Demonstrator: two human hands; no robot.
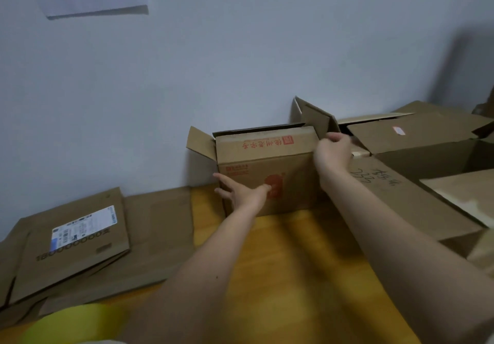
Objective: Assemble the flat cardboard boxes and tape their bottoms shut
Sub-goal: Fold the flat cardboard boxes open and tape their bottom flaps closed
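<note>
Left hand (242,192) flat, fingers straight, pressing the front face of the red-printed cardboard box (267,172) near its left edge. Right hand (332,152) curled over the box's top right corner, gripping the raised flap (312,116). Box stands between both hands on the wooden table (280,250), against the wall. Flat cardboard boxes (77,239) lie left, yellow tape roll (69,325) near.

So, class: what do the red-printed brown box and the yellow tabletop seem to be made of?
The red-printed brown box: matt corrugated cardboard, judging by its creased flaps and dull brown face. The yellow tabletop: probably varnished wood or laminate, as it shows a soft sheen.
</note>
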